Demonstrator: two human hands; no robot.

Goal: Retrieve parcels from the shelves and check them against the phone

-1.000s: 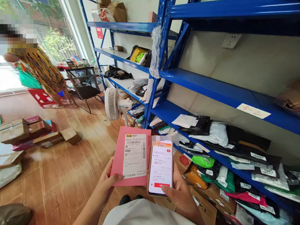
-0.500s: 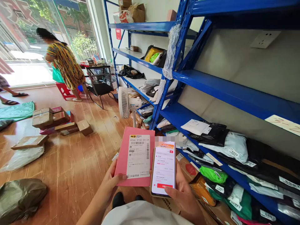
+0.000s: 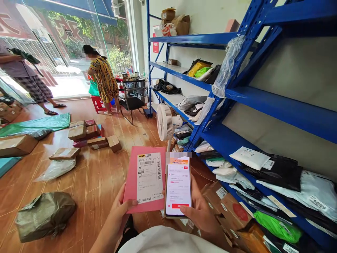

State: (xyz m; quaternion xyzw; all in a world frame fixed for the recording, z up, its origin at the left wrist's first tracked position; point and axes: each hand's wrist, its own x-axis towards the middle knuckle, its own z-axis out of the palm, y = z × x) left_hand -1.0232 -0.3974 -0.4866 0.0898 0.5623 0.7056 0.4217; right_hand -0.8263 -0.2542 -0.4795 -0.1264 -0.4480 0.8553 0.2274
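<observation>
My left hand point(image 3: 123, 203) grips a flat pink parcel point(image 3: 133, 175) by its lower left, the thumb lying on its face. A white shipping label point(image 3: 150, 179) with a barcode and print covers much of the parcel's front. In my right hand point(image 3: 196, 205) is a smartphone point(image 3: 178, 191), upright and face toward me. Its lit screen shows a list with a red button near the bottom, and my right thumb rests by that button. Parcel and phone are side by side, the phone's left edge close to the parcel's right edge. My fingers behind both are mostly hidden.
Blue shelving point(image 3: 263, 102) with many bagged parcels runs along the right. A white fan point(image 3: 165, 123) stands ahead. Cardboard boxes point(image 3: 77, 130) and an olive-green sack point(image 3: 44, 216) lie on the floor. One person point(image 3: 104, 77) stands near a black chair point(image 3: 133, 102); another point(image 3: 28, 77) is at far left.
My view has swung left, bringing a second person and more floor parcels into sight. The pink parcel and phone remain in my hands, slightly farther left in view.
</observation>
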